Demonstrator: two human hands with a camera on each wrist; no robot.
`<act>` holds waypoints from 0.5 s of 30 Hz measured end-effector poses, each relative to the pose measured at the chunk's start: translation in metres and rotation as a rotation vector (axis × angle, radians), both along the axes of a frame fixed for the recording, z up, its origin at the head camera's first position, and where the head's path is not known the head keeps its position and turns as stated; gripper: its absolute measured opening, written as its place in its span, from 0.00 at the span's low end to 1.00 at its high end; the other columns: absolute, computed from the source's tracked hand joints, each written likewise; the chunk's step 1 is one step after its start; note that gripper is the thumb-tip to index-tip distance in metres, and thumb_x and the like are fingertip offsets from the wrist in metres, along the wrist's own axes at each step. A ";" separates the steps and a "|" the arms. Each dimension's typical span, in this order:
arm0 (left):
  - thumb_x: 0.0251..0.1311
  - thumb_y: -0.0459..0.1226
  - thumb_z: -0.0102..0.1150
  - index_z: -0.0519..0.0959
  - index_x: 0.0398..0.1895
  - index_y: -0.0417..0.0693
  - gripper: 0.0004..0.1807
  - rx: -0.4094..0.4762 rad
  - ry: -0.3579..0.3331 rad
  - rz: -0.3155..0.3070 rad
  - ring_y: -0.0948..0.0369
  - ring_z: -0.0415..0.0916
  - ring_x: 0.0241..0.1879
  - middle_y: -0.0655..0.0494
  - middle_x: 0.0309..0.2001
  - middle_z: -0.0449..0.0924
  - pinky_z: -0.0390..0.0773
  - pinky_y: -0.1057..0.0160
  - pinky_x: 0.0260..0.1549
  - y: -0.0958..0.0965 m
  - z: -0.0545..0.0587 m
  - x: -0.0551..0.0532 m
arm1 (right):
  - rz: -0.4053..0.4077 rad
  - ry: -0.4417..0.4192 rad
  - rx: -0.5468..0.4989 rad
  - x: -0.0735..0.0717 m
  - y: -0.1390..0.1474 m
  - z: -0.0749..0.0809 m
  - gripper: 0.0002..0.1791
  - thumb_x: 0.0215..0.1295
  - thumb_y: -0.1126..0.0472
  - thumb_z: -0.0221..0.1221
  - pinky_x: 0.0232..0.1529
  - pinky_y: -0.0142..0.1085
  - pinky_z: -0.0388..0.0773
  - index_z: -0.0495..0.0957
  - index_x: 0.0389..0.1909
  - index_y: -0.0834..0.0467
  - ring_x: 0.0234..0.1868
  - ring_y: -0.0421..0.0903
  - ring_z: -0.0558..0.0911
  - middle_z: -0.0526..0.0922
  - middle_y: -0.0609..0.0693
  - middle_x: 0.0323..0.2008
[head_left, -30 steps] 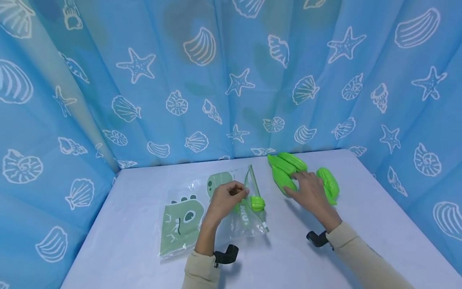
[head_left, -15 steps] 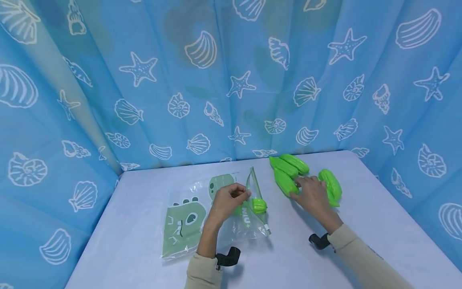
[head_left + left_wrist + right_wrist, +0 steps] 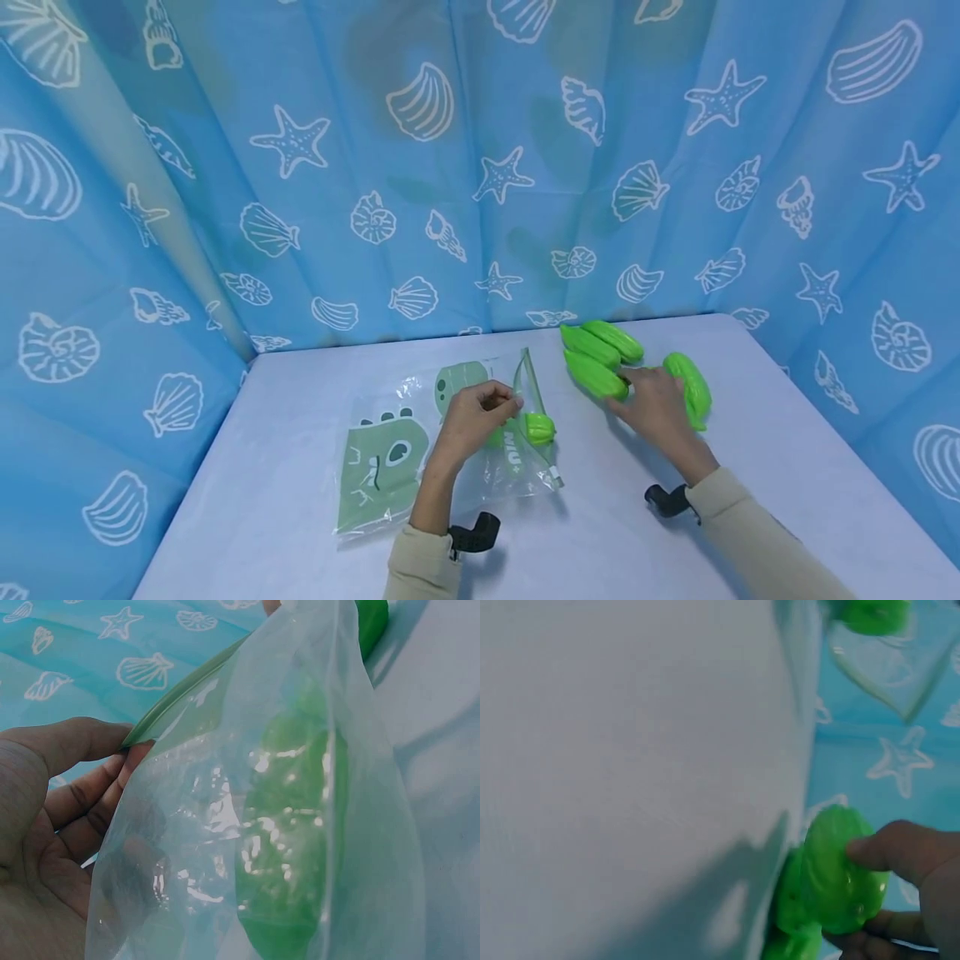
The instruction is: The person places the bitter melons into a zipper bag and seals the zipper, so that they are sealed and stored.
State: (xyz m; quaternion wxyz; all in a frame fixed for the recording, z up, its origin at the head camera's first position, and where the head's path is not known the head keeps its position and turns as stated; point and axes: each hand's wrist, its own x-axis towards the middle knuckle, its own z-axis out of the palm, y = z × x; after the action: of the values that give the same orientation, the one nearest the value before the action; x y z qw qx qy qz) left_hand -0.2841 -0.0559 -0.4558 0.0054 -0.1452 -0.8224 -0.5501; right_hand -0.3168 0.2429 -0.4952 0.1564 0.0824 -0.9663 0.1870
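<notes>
A clear zip bag (image 3: 382,471) with green dinosaur prints lies on the table, its mouth facing right. My left hand (image 3: 477,417) pinches the bag's green-edged rim between thumb and fingers, as the left wrist view (image 3: 52,802) also shows. A ridged green toy fruit (image 3: 289,840) shows through the plastic, and a green end (image 3: 539,428) pokes out at the mouth. My right hand (image 3: 654,407) grips the near end of another ridged green toy fruit (image 3: 592,374), thumb on one side and fingers on the other in the right wrist view (image 3: 844,870).
Two more green toy fruits (image 3: 591,346) (image 3: 613,340) lie side by side behind the gripped one. More green pieces (image 3: 690,390) lie right of my right hand. A blue shell-patterned curtain (image 3: 480,208) hangs around the white table (image 3: 300,417).
My right hand has closed on the front toy fruit and swung its near end slightly to the right, away from the bag. My left hand keeps its pinch on the rim.
</notes>
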 end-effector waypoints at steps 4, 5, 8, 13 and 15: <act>0.66 0.42 0.65 0.84 0.36 0.49 0.07 -0.008 0.000 0.002 0.62 0.77 0.29 0.60 0.29 0.81 0.76 0.64 0.30 0.003 0.001 0.000 | 0.080 -0.041 -0.096 0.010 0.014 0.014 0.30 0.59 0.56 0.70 0.48 0.62 0.59 0.77 0.58 0.67 0.56 0.68 0.73 0.79 0.69 0.55; 0.66 0.42 0.65 0.84 0.36 0.50 0.07 -0.008 0.000 0.003 0.62 0.77 0.29 0.60 0.29 0.81 0.76 0.64 0.30 0.004 0.002 -0.001 | 0.101 -0.055 -0.108 0.013 0.017 0.017 0.29 0.60 0.56 0.69 0.50 0.63 0.58 0.77 0.59 0.66 0.58 0.68 0.72 0.78 0.68 0.56; 0.66 0.43 0.64 0.84 0.36 0.50 0.07 -0.010 0.001 0.001 0.61 0.77 0.30 0.60 0.29 0.81 0.76 0.62 0.31 0.004 0.004 -0.002 | 0.161 -0.097 -0.139 0.023 0.026 0.026 0.28 0.60 0.56 0.69 0.54 0.65 0.56 0.77 0.60 0.63 0.60 0.66 0.70 0.78 0.66 0.57; 0.66 0.42 0.64 0.84 0.37 0.49 0.06 -0.011 -0.013 0.015 0.61 0.77 0.30 0.60 0.30 0.81 0.77 0.62 0.32 0.003 0.003 0.000 | 0.248 -0.129 -0.131 0.039 0.040 0.037 0.27 0.59 0.56 0.71 0.53 0.60 0.70 0.79 0.59 0.59 0.55 0.60 0.75 0.79 0.61 0.55; 0.66 0.42 0.65 0.84 0.37 0.48 0.07 -0.005 -0.016 0.014 0.61 0.77 0.30 0.60 0.30 0.81 0.77 0.62 0.32 0.003 0.001 0.000 | 0.268 -0.133 -0.114 0.045 0.045 0.041 0.27 0.58 0.57 0.72 0.48 0.58 0.75 0.80 0.58 0.58 0.52 0.59 0.77 0.79 0.61 0.54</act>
State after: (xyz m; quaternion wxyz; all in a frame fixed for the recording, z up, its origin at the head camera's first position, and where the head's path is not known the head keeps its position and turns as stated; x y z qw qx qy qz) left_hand -0.2843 -0.0531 -0.4550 0.0024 -0.1352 -0.8248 -0.5491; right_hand -0.2718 0.2882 -0.4542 0.0700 0.1891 -0.9427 0.2657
